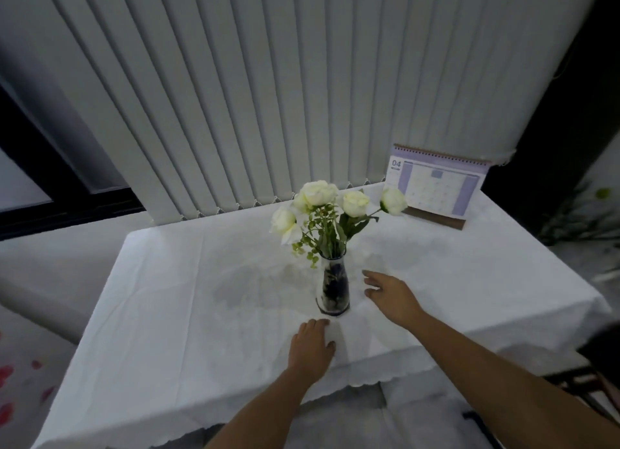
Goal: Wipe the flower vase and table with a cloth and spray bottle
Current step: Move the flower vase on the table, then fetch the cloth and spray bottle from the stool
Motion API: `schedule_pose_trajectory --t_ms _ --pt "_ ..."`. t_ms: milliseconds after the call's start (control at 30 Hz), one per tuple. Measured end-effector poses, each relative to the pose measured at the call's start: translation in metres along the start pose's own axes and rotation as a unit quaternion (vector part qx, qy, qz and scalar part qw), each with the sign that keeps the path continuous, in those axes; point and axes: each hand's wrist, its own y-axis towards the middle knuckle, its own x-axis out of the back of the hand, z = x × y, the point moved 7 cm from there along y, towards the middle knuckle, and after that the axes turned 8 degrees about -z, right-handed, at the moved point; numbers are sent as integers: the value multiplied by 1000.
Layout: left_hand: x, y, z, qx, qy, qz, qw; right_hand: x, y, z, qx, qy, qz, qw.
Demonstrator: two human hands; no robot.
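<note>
My left hand (312, 346): at 6 o'clock from the vase, palm down and flat on the tablecloth, fingers loosely together, gripping nothing.
My right hand (389, 296): at 3 o'clock from the vase, just beside it but apart, fingers spread and open, holding nothing; I cannot tell whether the palm touches the cloth.
Flower vase (332, 289): upright between my two hands, near the middle of the table, clear glass with a dark lower part and dark stems inside.
Flowers (330, 210): white roses with green sprigs fan out above the vase mouth, leaning toward 12 and 2 o'clock, overhanging the space above my right hand.
Tablecloth (188, 301): white, creased, with a scalloped hem hanging over the near edge; a faint greyish damp-looking patch lies at 9 o'clock from the vase.
Desk calendar (436, 186): at 1 o'clock, well apart from the vase, standing tilted on a brown base at the far right corner, lilac page marked 04.
Vertical blinds (268, 89): pale slats behind the table at 12 o'clock.
Window frame (50, 166): dark, at 10 o'clock.
Green plant (583, 217): blurred, at 3 o'clock beyond the table.
Floor (20, 391): red specks at 8 o'clock, too blurred to identify.
</note>
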Motion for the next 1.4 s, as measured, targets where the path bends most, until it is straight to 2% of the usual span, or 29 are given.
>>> schedule_pose_trajectory --t_ms 167,300,467,600,700,867,933,1033,1233,1333,1400 --pt "-30 -31 -60 -125 13 30 992 30 -64 -76 -94 12 -91 991" --pt "-59 -37 -118 -203 25 75 976 69 -131 -150 -186 28 -154 970" --pt "-95 -26 -196 -284 60 95 952 131 -203 -218 -284 63 -260 921" --pt "-135 -35 -277 -343 51 127 929 184 -256 -267 -358 87 -340 865" --pt "-167 -47 -342 -365 30 163 916 225 -282 -301 -383 76 -382 837" --pt "-211 -56 -435 -383 31 213 898 296 -287 -333 -373 74 -442 813" --pt "-221 -54 -459 -374 37 226 899 315 -279 -333 -367 71 -446 813" --pt "-251 -46 -498 -358 65 236 901 351 -264 -343 -320 108 -480 810" --pt "-292 -11 -519 -260 79 240 932 367 -247 -371 -320 145 -475 807" --pt "-307 -4 -526 -244 109 239 934 378 -240 -380 -308 132 -487 806" --pt "-309 0 -529 -241 121 205 941 382 -234 -384 -303 117 -490 809"
